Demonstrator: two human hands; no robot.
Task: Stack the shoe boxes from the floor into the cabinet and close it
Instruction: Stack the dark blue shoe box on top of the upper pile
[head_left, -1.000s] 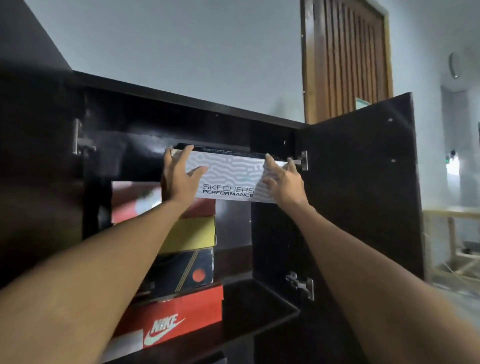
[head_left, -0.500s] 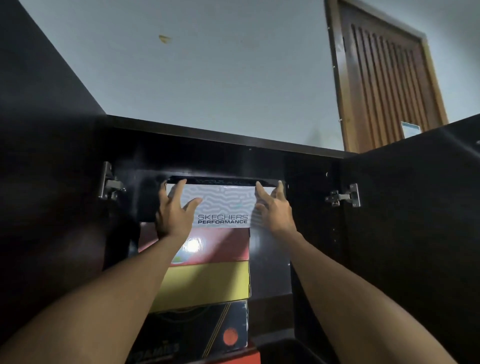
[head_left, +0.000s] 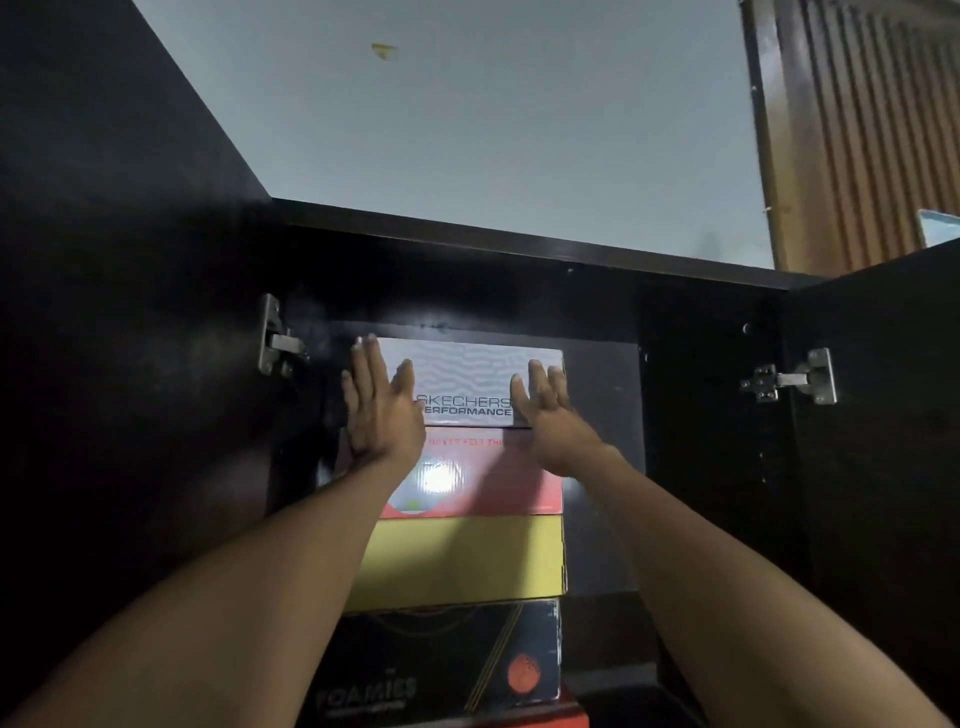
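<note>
A white Skechers box (head_left: 467, 382), printed with a wavy grey pattern and the words SKECHERS PERFORMANCE, sits at the top of a stack inside a dark cabinet (head_left: 519, 291), close under the cabinet's top panel. Both of the person's hands lie flat against its front face. The left hand (head_left: 379, 410) has straight fingers pointing up, covering the box's left edge and the start of the lettering; the right hand (head_left: 550, 410) is likewise spread open, fingers up, over the right part of the face. Neither hand curls round the box.

Directly under it is a red box (head_left: 488, 478) with a line of red lettering along its upper edge and a bright glare spot on its front. Below that comes a yellow box (head_left: 462, 561), then a black box (head_left: 447, 660) marked FOAMIES with an orange disc near its right end. A strip of another red box (head_left: 571, 719) shows at the bottom edge of the frame.

The stack stands in the left part of the compartment; dark bare space lies to its right. Both cabinet doors stand open: the left door (head_left: 130, 312) with a metal hinge (head_left: 278, 343), the right door (head_left: 883, 415) with its own hinge (head_left: 795, 376). Above the cabinet is a pale wall (head_left: 467, 130) with a small yellowish mark (head_left: 384, 50), and at upper right a slatted wooden door (head_left: 857, 130).
</note>
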